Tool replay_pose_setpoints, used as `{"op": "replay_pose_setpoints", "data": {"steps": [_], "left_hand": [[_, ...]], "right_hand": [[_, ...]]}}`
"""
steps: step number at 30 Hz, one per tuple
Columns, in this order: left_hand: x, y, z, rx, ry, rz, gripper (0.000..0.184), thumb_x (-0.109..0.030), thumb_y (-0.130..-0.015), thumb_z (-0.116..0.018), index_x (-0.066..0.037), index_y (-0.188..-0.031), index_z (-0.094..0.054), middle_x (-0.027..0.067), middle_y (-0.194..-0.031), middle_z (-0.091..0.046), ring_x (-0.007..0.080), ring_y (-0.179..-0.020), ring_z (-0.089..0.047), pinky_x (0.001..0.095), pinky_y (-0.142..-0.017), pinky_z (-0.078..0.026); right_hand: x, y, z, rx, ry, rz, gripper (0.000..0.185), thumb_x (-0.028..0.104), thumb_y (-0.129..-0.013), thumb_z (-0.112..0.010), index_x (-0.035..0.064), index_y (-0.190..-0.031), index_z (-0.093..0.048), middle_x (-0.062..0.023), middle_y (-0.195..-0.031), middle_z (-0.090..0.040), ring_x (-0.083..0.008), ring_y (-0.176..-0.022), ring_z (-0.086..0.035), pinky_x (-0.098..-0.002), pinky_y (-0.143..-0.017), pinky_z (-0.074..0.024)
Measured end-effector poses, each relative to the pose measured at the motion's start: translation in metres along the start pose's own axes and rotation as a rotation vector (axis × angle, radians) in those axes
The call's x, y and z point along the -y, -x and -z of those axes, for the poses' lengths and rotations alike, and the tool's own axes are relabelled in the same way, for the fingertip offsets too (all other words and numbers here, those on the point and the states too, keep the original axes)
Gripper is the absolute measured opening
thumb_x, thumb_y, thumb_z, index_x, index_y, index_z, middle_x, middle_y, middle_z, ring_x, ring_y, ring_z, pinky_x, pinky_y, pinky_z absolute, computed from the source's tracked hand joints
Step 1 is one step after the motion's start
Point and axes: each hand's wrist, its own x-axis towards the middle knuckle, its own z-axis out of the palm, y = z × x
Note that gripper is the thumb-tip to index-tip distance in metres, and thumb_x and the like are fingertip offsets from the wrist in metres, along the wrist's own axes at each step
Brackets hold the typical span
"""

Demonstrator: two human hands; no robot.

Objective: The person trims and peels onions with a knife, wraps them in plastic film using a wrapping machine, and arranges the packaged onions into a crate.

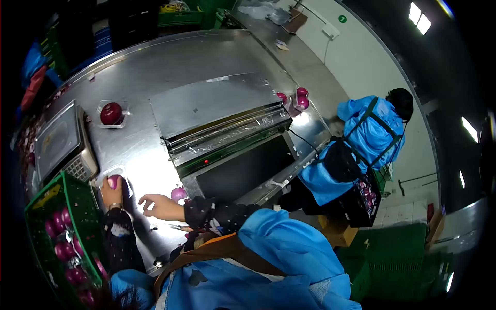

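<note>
My left hand (110, 194) is wrapped round a red onion (113, 181) at the near left of the steel table. A clear plastic tray (120, 170) lies at that onion, partly hidden by my hand. To its right, my right hand (161, 207) is above the tabletop, thumb and fingers curved apart with nothing between them. Just beyond my right hand sits another red onion (179, 194). What looks like a small knife (181, 227) lies by my right forearm. Farther back, a dark red onion (111, 113) sits in a clear tray.
A green crate (64, 188) of red onions stands at the left, beside a weighing scale (59, 139). A film wrapping machine (227, 139) fills the middle of the steel table (206, 51). Packed onions (301, 98) lie beyond it. A person in blue (374, 129) is at the right.
</note>
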Motion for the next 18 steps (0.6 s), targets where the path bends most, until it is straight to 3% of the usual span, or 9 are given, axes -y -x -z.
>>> {"op": "replay_pose_setpoints", "data": {"steps": [2,3,5,7,8,9,11,13,18], "left_hand": [[0.012,-0.006,0.025,-0.047,0.041,0.072,0.055,-0.051,-0.078,-0.064,-0.004,-0.105,-0.057,0.0226,-0.098,-0.062,0.039,-0.091,-0.06,0.044,-0.078,-0.046],[-0.026,0.064,-0.047,0.097,0.217,0.169,0.058,-0.054,-0.077,-0.063,-0.006,-0.108,-0.055,0.024,-0.095,-0.062,0.0404,-0.091,-0.059,0.0448,-0.078,-0.046],[-0.067,0.092,-0.011,0.19,0.091,0.315,0.076,-0.057,-0.071,-0.063,-0.013,-0.129,-0.043,0.0283,-0.113,-0.052,0.0448,-0.1,-0.056,0.0479,-0.084,-0.047],[-0.041,0.133,-0.041,0.221,0.372,0.297,0.081,-0.05,-0.068,-0.07,-0.006,-0.13,-0.042,0.0276,-0.114,-0.05,0.0417,-0.102,-0.056,0.0442,-0.086,-0.047],[-0.029,0.147,-0.05,0.174,0.395,0.235,0.083,-0.048,-0.065,-0.073,0.0,-0.126,-0.044,0.0274,-0.113,-0.052,0.0405,-0.103,-0.056,0.0427,-0.086,-0.047],[-0.045,0.153,-0.026,0.182,0.32,0.234,0.084,-0.046,-0.062,-0.077,0.004,-0.123,-0.047,0.0268,-0.11,-0.055,0.0403,-0.102,-0.056,0.0419,-0.086,-0.046],[-0.037,0.156,-0.01,0.16,0.242,0.064,0.077,-0.043,-0.06,-0.079,0.003,-0.116,-0.052,0.0239,-0.103,-0.058,0.0392,-0.095,-0.056,0.0426,-0.084,-0.047],[-0.043,0.164,0.006,0.158,0.166,0.087,0.073,-0.037,-0.059,-0.079,-0.006,-0.119,-0.051,0.0202,-0.113,-0.052,0.0356,-0.104,-0.049,0.0418,-0.086,-0.046],[-0.022,0.164,0.016,0.085,0.057,-0.04,0.077,-0.031,-0.062,-0.078,-0.009,-0.128,-0.045,0.0196,-0.124,-0.044,0.0374,-0.112,-0.044,0.042,-0.092,-0.042]], "right_hand": [[0.004,-0.04,-0.023,-0.238,-0.045,0.035,0.062,0.017,-0.078,-0.066,0.0072,-0.13,-0.036,-0.0231,-0.114,-0.052,-0.0263,-0.077,-0.062,-0.0353,-0.076,-0.0481],[-0.051,0.002,0.013,-0.351,0.238,-0.015,0.069,0.021,-0.076,-0.065,0.0058,-0.135,-0.031,-0.0283,-0.116,-0.049,-0.0357,-0.078,-0.062,-0.0392,-0.079,-0.0479],[-0.067,-0.039,0.008,-0.446,0.376,0.003,0.079,0.025,-0.074,-0.065,0.0036,-0.139,-0.026,-0.0289,-0.107,-0.054,-0.042,-0.08,-0.06,-0.0425,-0.08,-0.0479],[-0.062,-0.027,0.007,-0.314,0.302,-0.208,0.084,0.026,-0.071,-0.064,-0.0011,-0.139,-0.023,-0.0289,-0.096,-0.06,-0.0417,-0.085,-0.061,-0.043,-0.081,-0.0484],[-0.076,-0.024,0.005,-0.35,0.312,-0.129,0.084,0.026,-0.07,-0.065,-0.0044,-0.137,-0.025,-0.0283,-0.09,-0.062,-0.0384,-0.089,-0.062,-0.0409,-0.082,-0.049],[-0.036,-0.009,0.015,-0.205,0.312,-0.294,0.083,0.022,-0.069,-0.066,-0.0048,-0.137,-0.026,-0.0287,-0.1,-0.061,-0.0389,-0.095,-0.061,-0.0397,-0.085,-0.0484],[-0.086,-0.014,0.007,-0.246,0.378,-0.255,0.072,0.01,-0.069,-0.063,-0.0041,-0.133,-0.032,-0.0243,-0.104,-0.062,-0.0374,-0.096,-0.061,-0.0379,-0.083,-0.049],[-0.091,-0.005,0.008,-0.202,0.415,-0.158,0.065,0.01,-0.07,-0.061,-0.0025,-0.129,-0.037,-0.0246,-0.099,-0.062,-0.0377,-0.092,-0.062,-0.0394,-0.08,-0.049],[-0.06,-0.004,0.001,-0.3,0.508,-0.152,0.059,0.011,-0.072,-0.059,-0.0011,-0.126,-0.038,-0.0243,-0.087,-0.063,-0.0399,-0.084,-0.062,-0.0429,-0.077,-0.0488]]}}
